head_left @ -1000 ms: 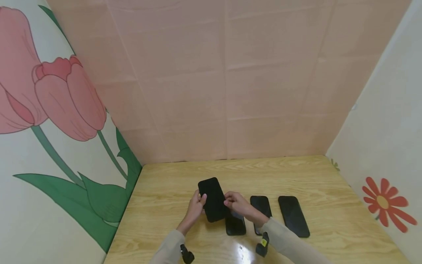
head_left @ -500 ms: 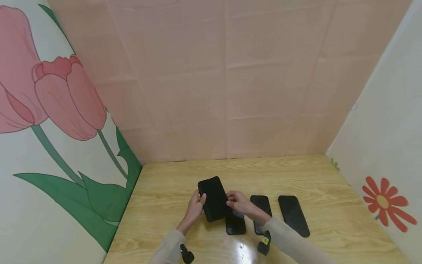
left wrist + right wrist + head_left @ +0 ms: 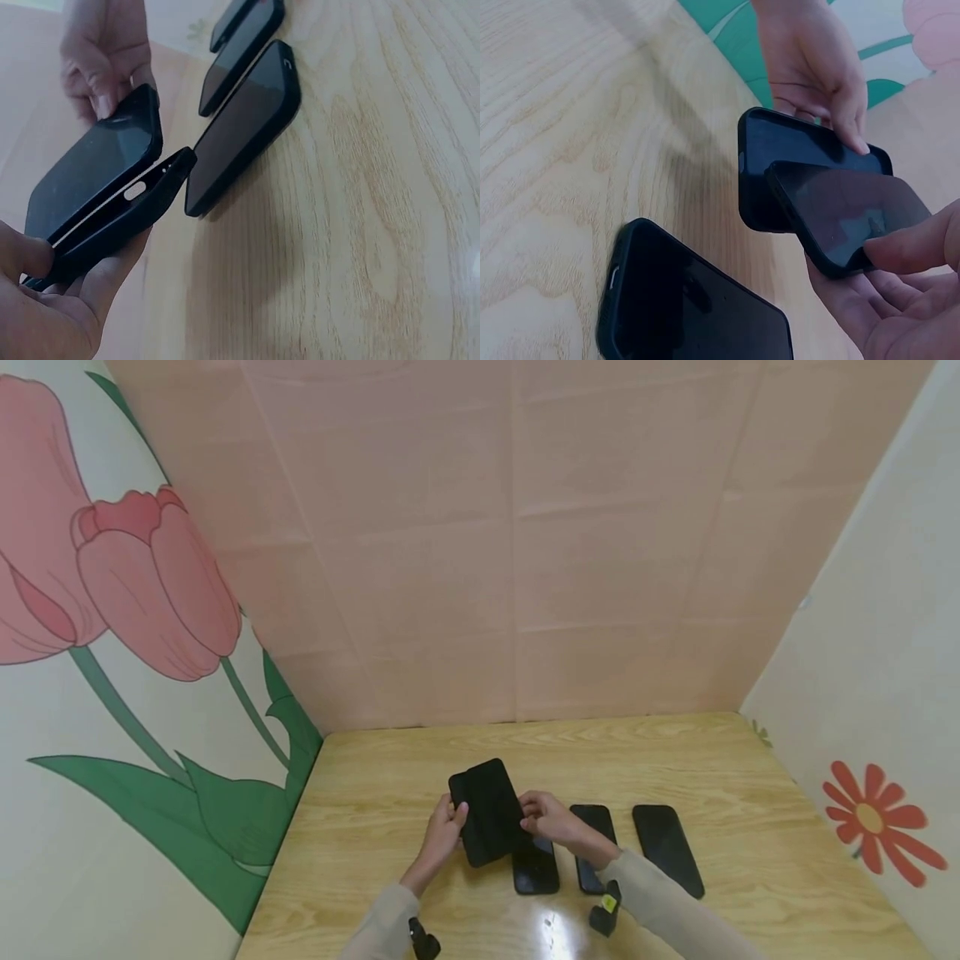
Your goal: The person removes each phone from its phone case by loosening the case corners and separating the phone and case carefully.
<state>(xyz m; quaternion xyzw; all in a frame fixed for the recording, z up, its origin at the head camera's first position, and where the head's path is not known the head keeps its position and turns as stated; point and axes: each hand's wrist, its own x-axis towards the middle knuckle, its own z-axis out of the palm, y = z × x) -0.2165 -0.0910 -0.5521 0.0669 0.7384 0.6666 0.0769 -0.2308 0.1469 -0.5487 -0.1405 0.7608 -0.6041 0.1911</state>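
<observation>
My left hand [image 3: 441,837] grips a black phone case [image 3: 776,146], its thumb over the rim and its fingers underneath. A black phone [image 3: 847,206] lies askew over the case, with much of the case's inside bare in the right wrist view. My right hand [image 3: 557,823] pinches the phone by its side edge, thumb on the screen and fingers below. In the left wrist view a wedge-shaped gap shows between phone and case, and the case's port cutout [image 3: 135,191] faces the camera. Both are held above the table, close over another phone [image 3: 536,870].
On the wooden table [image 3: 375,827] two more dark phones, a middle one [image 3: 592,818] and a right one [image 3: 667,850], lie in a row to the right. A pink covering [image 3: 517,610] hangs behind the table, and painted walls flank both sides.
My right hand has shifted slightly right and the phone with it, so phone and case are further out of line. The left hand stays nearly still.
</observation>
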